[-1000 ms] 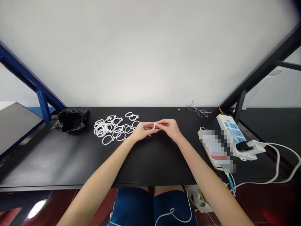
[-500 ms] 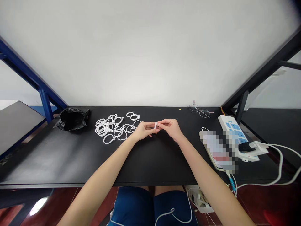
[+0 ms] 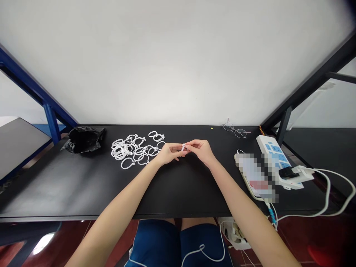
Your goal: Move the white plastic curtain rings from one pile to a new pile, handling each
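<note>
My left hand and my right hand meet over the middle of the black table. Both pinch a small white plastic ring piece between their fingertips, held just above the tabletop. A loose pile of several white plastic rings lies on the table just left of my left hand.
A crumpled black bag lies at the back left. Eyeglasses rest near the wall. At the right are a white power strip, a blurred flat item and white cables. Blue and black frame posts flank the table.
</note>
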Demonstrator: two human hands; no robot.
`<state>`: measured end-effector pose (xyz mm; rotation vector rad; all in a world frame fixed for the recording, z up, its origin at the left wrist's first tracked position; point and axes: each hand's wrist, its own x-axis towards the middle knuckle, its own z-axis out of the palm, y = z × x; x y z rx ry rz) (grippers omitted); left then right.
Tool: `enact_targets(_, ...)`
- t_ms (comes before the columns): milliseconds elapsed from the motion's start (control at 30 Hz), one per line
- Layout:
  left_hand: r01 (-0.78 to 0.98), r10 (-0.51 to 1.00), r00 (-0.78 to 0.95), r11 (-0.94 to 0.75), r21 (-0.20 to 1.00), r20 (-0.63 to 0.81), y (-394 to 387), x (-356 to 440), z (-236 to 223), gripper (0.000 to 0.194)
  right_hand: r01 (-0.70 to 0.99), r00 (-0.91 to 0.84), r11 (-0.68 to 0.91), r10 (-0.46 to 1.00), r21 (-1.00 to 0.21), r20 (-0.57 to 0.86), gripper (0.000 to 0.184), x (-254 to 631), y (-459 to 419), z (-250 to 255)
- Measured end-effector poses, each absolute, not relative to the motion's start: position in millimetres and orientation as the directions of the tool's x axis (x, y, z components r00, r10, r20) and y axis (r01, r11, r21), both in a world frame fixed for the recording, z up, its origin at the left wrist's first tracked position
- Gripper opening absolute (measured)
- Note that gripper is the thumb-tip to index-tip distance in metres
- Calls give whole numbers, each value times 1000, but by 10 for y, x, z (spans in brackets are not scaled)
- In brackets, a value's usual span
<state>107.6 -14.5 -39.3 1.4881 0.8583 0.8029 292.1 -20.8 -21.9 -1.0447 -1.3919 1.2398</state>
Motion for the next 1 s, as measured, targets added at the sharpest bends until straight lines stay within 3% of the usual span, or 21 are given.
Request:
enact_targets(600, 100, 871, 490, -66, 993, 9, -141, 1066, -377, 46, 9, -167, 136, 977, -991, 133, 30, 2887, -250, -163)
enact_targets(1000, 148, 874, 485, -113, 982, 28, -172, 1089, -371, 45, 122, -201, 215, 961, -969, 188, 26, 2909, -254, -132)
